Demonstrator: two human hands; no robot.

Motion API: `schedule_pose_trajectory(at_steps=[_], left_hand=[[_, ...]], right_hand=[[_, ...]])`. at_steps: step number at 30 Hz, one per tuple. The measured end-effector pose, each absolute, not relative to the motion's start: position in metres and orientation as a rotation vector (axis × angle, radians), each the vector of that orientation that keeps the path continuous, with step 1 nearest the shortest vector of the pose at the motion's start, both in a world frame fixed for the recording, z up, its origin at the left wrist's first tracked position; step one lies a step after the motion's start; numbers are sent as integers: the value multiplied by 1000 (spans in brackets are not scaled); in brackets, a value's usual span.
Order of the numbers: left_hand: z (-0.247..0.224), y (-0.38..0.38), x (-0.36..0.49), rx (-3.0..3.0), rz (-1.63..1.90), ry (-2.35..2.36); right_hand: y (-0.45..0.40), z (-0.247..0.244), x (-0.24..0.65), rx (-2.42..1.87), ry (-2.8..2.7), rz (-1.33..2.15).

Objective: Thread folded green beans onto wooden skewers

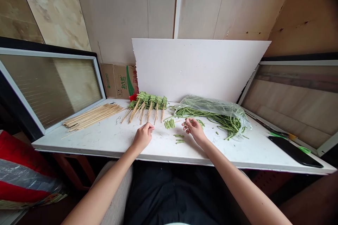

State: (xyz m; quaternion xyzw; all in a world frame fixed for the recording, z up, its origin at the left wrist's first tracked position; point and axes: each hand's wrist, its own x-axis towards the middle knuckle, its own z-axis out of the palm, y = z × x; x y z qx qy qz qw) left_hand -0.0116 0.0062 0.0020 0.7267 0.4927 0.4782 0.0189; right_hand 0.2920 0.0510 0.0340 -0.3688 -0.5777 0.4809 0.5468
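Note:
My left hand (143,136) is closed above the white table, left of a short row of cut green bean pieces (169,123); anything inside its fingers is hidden. From that row a thin skewer (179,121) reaches right, to the curled fingers of my right hand (194,129), which pinch its end. Several loose bean pieces (179,141) lie nearer the front edge. Behind my left hand, finished bean skewers (151,101) are stacked with their sticks toward me. More cut pieces (200,123) show just behind my right hand.
Bare skewers (92,115) lie at the left of the white table (163,151). Long green beans (227,121) spill from a clear plastic bag (211,102) at the right. Beyond them are a black phone (295,151) and scissors (277,132). A cardboard box (118,81) and white board (195,68) stand behind.

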Motion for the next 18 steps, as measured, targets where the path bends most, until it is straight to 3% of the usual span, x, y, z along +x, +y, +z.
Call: schedule_pose_trajectory(at_steps=[18], left_hand=[[2, 6, -10, 2285, 1463, 1557]], right_hand=[[42, 39, 292, -891, -1391, 1290]])
